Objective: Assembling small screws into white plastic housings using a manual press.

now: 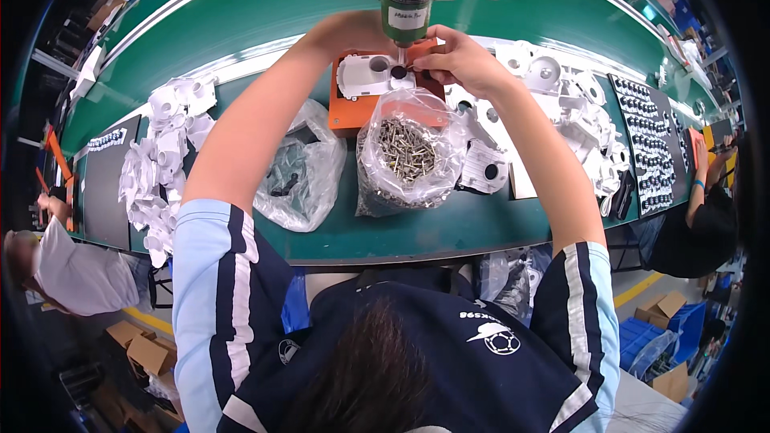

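Observation:
Under the green press-like machine head, a white plastic housing rests on an orange block. A black round piece sits in the housing, just below the machine's thin metal tip. My right hand is beside that tip, thumb and fingers pinched together close to the black piece; anything between them is too small to make out. My left hand reaches behind the machine head, its fingers hidden. Right in front of the block stands an open clear bag of metal screws or pins.
Another clear bag holds a few black parts. White plastic housings are heaped at the left and right. A dark tray carries rows of small black-and-white parts. Co-workers sit at both sides of the green bench.

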A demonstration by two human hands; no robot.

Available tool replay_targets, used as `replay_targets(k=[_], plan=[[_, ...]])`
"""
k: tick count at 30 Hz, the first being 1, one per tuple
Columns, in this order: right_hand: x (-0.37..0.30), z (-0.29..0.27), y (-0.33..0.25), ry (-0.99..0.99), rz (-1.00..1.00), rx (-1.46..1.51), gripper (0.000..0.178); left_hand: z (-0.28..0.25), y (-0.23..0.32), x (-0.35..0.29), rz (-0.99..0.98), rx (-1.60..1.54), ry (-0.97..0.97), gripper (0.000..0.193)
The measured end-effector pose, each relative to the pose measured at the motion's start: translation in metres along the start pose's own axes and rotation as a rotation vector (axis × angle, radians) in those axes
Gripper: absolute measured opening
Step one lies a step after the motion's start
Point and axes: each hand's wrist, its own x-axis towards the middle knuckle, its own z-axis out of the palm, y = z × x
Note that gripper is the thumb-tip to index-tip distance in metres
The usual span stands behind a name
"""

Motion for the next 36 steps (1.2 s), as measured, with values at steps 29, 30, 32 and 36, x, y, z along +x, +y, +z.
replay_targets(k=[29,30,32,36], plan=[[0.017,0.024,-0.015,-0.052,0.066,-0.362,0.012,0.072,-0.032,-0.102,0.244,0.327,0.588,0.019],[0.017,0.023,-0.007,-0.045,0.072,-0.364,0.012,0.076,-0.031,-0.099,0.266,0.361,0.642,0.020],[0.017,0.026,-0.002,0.058,-0.129,-0.476,0.017,0.079,-0.031,-0.097,0.287,0.393,0.698,0.020],[0.012,0.019,-0.007,0.086,-0.254,-0.560,0.023,0.078,-0.034,-0.094,0.261,0.441,0.719,0.016]])
